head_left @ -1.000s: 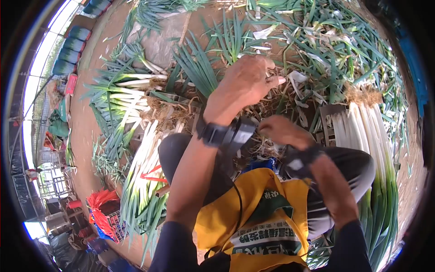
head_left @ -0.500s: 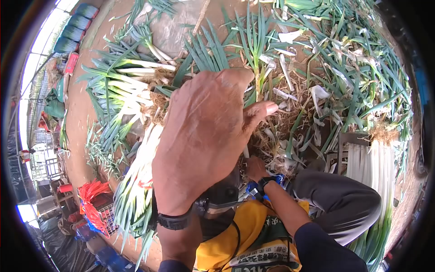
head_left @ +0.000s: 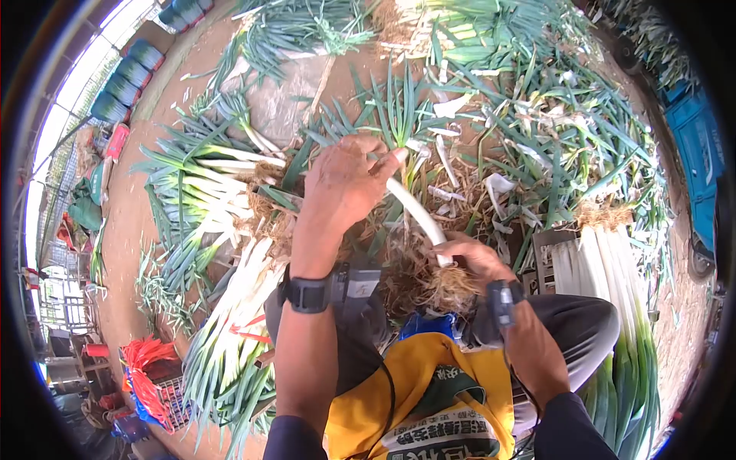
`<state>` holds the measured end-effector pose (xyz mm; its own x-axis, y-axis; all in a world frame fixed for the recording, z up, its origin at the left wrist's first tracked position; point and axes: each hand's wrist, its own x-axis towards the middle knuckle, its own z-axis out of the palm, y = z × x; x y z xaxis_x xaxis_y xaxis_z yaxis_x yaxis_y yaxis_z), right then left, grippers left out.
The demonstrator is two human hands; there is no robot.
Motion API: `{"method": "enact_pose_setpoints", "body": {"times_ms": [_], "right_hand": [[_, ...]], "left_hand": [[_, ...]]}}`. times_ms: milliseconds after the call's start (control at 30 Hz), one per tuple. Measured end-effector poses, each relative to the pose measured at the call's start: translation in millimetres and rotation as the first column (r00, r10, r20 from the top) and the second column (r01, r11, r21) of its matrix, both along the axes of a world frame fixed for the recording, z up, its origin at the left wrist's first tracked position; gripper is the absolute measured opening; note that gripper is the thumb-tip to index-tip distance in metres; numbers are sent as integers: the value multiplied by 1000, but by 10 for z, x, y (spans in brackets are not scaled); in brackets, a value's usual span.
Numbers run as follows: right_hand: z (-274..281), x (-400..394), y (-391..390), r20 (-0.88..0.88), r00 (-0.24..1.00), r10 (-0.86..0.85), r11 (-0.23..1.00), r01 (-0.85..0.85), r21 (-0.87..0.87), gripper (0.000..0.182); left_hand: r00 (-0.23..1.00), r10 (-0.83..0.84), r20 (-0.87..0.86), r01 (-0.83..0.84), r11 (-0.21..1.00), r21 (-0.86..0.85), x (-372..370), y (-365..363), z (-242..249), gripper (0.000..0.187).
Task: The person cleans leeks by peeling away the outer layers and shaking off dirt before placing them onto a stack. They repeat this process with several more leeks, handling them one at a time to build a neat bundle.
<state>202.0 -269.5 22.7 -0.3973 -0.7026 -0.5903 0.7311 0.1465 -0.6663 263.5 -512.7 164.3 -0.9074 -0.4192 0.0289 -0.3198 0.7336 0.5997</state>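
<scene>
A long green onion (head_left: 418, 210) slants between my two hands, its white stalk bare and its brown roots (head_left: 447, 290) hanging over my lap. My left hand (head_left: 349, 180) is closed around its upper part, just below the green leaves (head_left: 397, 107) fanning out beyond the fingers. My right hand (head_left: 477, 257) is closed on the white stalk just above the roots. Peeled skins and root scraps (head_left: 414, 253) lie on the ground beneath the stalk.
Piles of green onions lie to the left (head_left: 203, 169) and at the far side (head_left: 491, 34). A bundle of cleaned white stalks (head_left: 606, 261) rests on a stand at right. Red ties (head_left: 146, 360) hang over a crate at lower left. A blue vehicle (head_left: 694, 146) stands at far right.
My left hand has dropped away from the camera, and my right hand has come up from my lap to the root end. The view has shifted, showing more of the far ground.
</scene>
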Motion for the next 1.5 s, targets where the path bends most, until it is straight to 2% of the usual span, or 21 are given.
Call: {"method": "enact_pose_setpoints", "body": {"times_ms": [100,200,333,367,467,500,533,567,633,667,733,767,800,867,967,1067,1267,1300,1400,1433,1500], "right_hand": [[770,41,190,-102,994,28,982,-46,-182,44],[1372,221,450,-43,999,18,967,-29,-254,45],[1766,376,785,-182,974,135,961,-174,-217,48],[1867,449,864,-203,974,101,969,-142,-201,50],[2011,612,1114,-432,895,112,966,-200,-164,50],[2019,604,1284,-359,904,232,940,-304,-157,31],[1946,636,1404,-369,858,357,915,-401,-48,39],[1873,820,1468,-373,885,280,922,-356,-152,43],[1682,822,1525,-640,642,423,852,-523,38,63],[1589,823,1553,-738,486,467,812,-566,141,73],[1450,849,1525,-748,549,372,924,-145,353,82],[1255,797,1493,-880,293,374,914,45,403,91],[1156,762,1488,-917,150,369,907,160,390,93],[1226,576,1291,-910,-146,387,874,374,312,99],[1516,319,911,-922,-268,281,904,397,160,105],[1611,80,525,-835,-460,301,883,464,63,105],[1961,-339,368,-588,-663,463,823,568,7,79],[2090,-371,413,-615,-696,372,866,499,-41,61],[2484,-368,688,-534,-638,555,816,541,201,47],[2557,-412,789,-421,-734,534,836,533,131,33],[2861,-237,1053,-338,-643,687,726,626,285,29]], "left_hand": [[992,-109,56,106,993,55,-34,36,-77,45],[930,-367,-31,323,852,-413,-4,270,-255,72],[793,-533,-295,478,845,-242,-140,619,-283,55],[840,-481,-250,452,876,-167,-109,725,-182,38],[832,-469,-295,397,876,-273,-99,859,-34,32],[815,-444,-373,333,885,-324,-128,875,-83,27],[802,-378,-462,302,925,-231,-158,871,-103,24],[784,-303,-542,275,952,-134,-194,836,-105,22],[660,-167,-733,309,949,62,-273,621,-124,16],[649,-65,-758,229,967,114,-247,486,-74,14],[597,141,-790,81,969,235,-200,215,29,12],[516,230,-825,177,914,365,-169,101,78,15],[505,363,-783,257,803,538,-91,41,93,20],[487,447,-750,412,640,649,42,50,195,27],[526,409,-745,570,481,666,122,132,280,31],[526,361,-770,718,297,630,114,259,340,31],[570,440,-694,791,-67,608,48,324,327,42],[591,477,-651,767,-82,637,59,369,353,52],[669,457,-586,731,-260,631,-15,427,283,60],[690,434,-579,714,-281,641,-68,470,248,69],[745,362,-561,666,-342,663,-159,668,220,61]]}}
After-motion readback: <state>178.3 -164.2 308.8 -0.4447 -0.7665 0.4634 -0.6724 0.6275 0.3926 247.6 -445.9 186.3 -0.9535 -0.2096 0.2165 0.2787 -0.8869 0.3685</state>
